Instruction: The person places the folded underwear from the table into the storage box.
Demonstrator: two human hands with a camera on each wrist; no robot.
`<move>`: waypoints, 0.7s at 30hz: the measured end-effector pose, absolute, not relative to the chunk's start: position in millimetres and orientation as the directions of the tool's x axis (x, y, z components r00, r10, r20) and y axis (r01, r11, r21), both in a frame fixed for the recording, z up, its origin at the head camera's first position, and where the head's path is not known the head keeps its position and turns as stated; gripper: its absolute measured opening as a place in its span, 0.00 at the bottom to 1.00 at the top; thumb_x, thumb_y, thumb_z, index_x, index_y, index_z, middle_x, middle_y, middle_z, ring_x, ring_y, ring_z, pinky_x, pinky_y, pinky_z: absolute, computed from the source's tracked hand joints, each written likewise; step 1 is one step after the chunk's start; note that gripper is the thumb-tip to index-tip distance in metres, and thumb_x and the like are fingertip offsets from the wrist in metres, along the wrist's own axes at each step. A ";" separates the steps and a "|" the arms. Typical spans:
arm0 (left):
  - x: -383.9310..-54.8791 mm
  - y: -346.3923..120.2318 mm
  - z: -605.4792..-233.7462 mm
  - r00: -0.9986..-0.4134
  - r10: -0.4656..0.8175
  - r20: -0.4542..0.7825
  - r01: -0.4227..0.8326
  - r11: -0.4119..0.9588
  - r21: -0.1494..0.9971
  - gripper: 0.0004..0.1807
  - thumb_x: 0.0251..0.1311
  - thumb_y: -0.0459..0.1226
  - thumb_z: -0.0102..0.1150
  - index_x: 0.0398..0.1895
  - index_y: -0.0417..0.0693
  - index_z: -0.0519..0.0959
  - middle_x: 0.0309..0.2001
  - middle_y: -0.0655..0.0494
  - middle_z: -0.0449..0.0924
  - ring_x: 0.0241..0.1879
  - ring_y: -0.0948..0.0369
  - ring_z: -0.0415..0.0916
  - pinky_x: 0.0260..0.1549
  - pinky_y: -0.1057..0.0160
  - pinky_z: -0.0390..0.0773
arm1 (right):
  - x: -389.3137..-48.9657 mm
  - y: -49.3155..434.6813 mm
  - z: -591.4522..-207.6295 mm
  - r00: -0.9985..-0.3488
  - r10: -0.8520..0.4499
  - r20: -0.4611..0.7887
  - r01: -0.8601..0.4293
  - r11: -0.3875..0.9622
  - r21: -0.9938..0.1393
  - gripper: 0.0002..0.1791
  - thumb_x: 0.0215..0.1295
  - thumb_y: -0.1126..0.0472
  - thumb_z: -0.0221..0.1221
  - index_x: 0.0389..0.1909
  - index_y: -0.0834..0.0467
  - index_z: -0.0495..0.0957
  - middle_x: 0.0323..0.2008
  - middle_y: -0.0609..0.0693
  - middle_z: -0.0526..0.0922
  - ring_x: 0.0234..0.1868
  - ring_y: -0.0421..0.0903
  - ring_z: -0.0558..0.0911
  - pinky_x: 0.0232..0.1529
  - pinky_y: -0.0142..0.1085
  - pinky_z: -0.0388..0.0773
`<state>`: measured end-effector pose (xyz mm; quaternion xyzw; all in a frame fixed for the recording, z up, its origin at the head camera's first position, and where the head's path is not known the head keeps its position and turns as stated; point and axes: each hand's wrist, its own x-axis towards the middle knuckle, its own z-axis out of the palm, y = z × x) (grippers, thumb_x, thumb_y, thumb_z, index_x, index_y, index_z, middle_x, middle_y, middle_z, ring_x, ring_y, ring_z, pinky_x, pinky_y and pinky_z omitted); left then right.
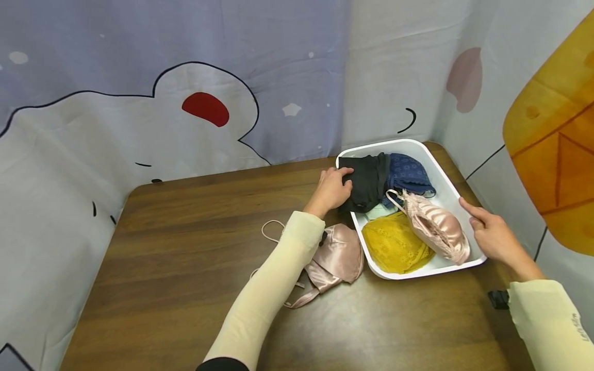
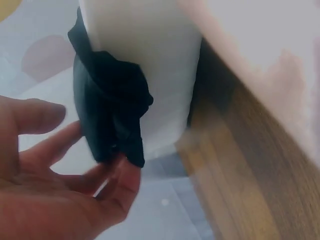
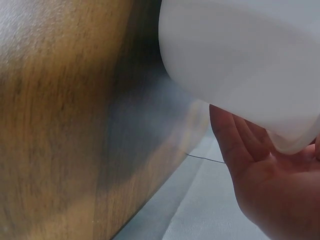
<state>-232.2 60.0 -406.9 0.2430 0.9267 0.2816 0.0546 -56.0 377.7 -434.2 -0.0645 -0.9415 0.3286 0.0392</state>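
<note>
A white plastic bin (image 1: 447, 193) stands on the table, tilted slightly in the head view. My left hand (image 1: 331, 190) is at its left rim, fingers touching a black folded garment (image 1: 368, 180) that hangs over the edge; in the left wrist view the thumb stays apart from the cloth (image 2: 112, 105). With my right hand (image 1: 496, 239) I grip the bin's right rim, fingers against the outer wall (image 3: 240, 55). Inside lie a navy lace bra (image 1: 410, 174), a yellow lace garment (image 1: 399, 245), a pink satin bra (image 1: 441, 224) and some mint fabric (image 1: 380, 211).
Another pink satin bra (image 1: 343, 252) lies on the wooden table (image 1: 185, 257) left of the bin, partly hidden by my left sleeve (image 1: 274, 283). A printed curtain (image 1: 297, 77) hangs behind the table and along its sides, close to the bin's far side.
</note>
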 end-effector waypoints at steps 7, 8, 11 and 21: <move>-236.6 47.5 -413.7 -0.884 0.468 -0.026 0.367 0.726 0.582 0.23 0.69 0.38 0.45 0.66 0.59 0.69 0.64 0.47 0.66 0.63 0.52 0.57 0.59 0.59 0.56 | -57.1 375.0 -437.5 -0.989 0.140 0.040 0.085 0.780 -0.620 0.25 0.72 0.67 0.37 0.70 0.59 0.58 0.61 0.76 0.60 0.54 0.70 0.66 0.51 0.65 0.59; -237.4 44.6 -414.0 -0.884 0.467 -0.028 0.361 0.718 0.596 0.23 0.69 0.38 0.44 0.67 0.60 0.68 0.64 0.48 0.65 0.63 0.52 0.57 0.59 0.58 0.56 | -57.2 374.7 -437.7 -0.990 0.139 0.039 0.085 0.779 -0.621 0.25 0.72 0.67 0.37 0.69 0.59 0.58 0.61 0.76 0.60 0.54 0.70 0.65 0.51 0.65 0.59; -240.2 34.2 -412.4 -0.888 0.460 -0.015 0.348 0.690 0.635 0.24 0.70 0.38 0.45 0.68 0.61 0.66 0.65 0.48 0.64 0.65 0.52 0.56 0.63 0.56 0.53 | -57.5 374.3 -437.3 -0.989 0.140 0.047 0.080 0.774 -0.628 0.25 0.72 0.67 0.37 0.69 0.59 0.58 0.61 0.76 0.60 0.55 0.72 0.65 0.52 0.66 0.58; -246.2 -11.1 -404.6 -0.900 0.435 -0.014 0.316 0.675 0.667 0.20 0.69 0.42 0.49 0.63 0.55 0.70 0.62 0.49 0.69 0.63 0.49 0.60 0.58 0.52 0.62 | -55.7 377.3 -435.1 -0.988 0.151 0.036 0.096 0.776 -0.623 0.25 0.72 0.66 0.37 0.70 0.59 0.58 0.61 0.76 0.59 0.54 0.71 0.65 0.51 0.66 0.59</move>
